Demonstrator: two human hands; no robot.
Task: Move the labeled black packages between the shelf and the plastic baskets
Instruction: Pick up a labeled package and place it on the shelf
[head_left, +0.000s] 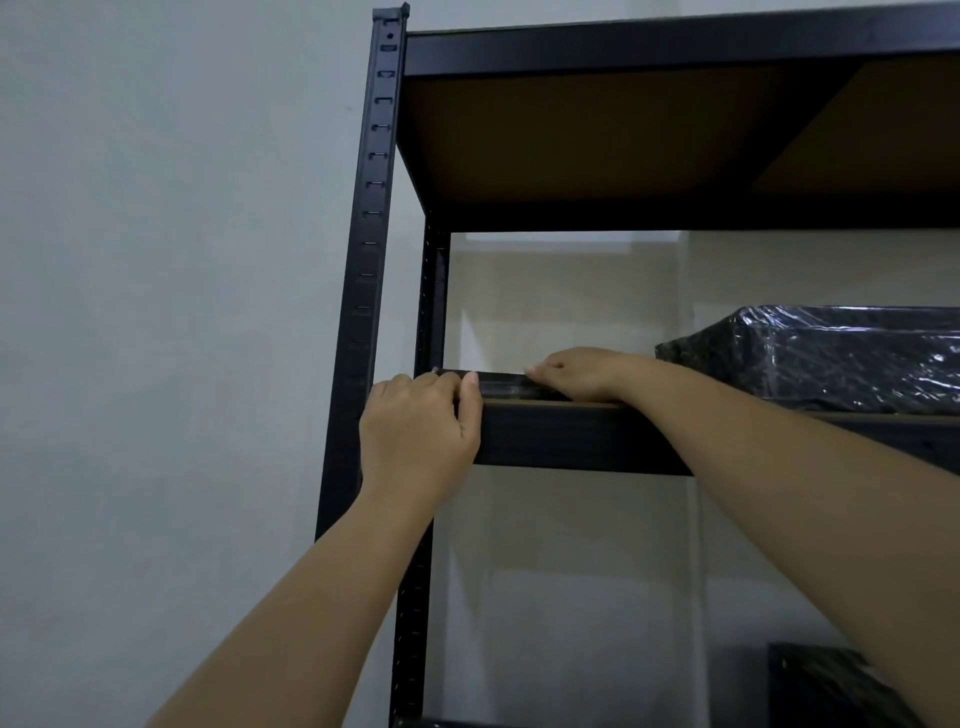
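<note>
**Flat black package held at the shelf's left corner**

A thin, flat black plastic-wrapped package (498, 385) is seen lying on the brown board of the black metal shelf (582, 436), at its front left corner. Its left end is gripped by the left hand (421, 426), thumb curled over the top. Its right part is pinched by the right hand (582, 374), fingers curled. A bulkier black plastic-wrapped package (831, 358) rests to the right on the same board.
</note>
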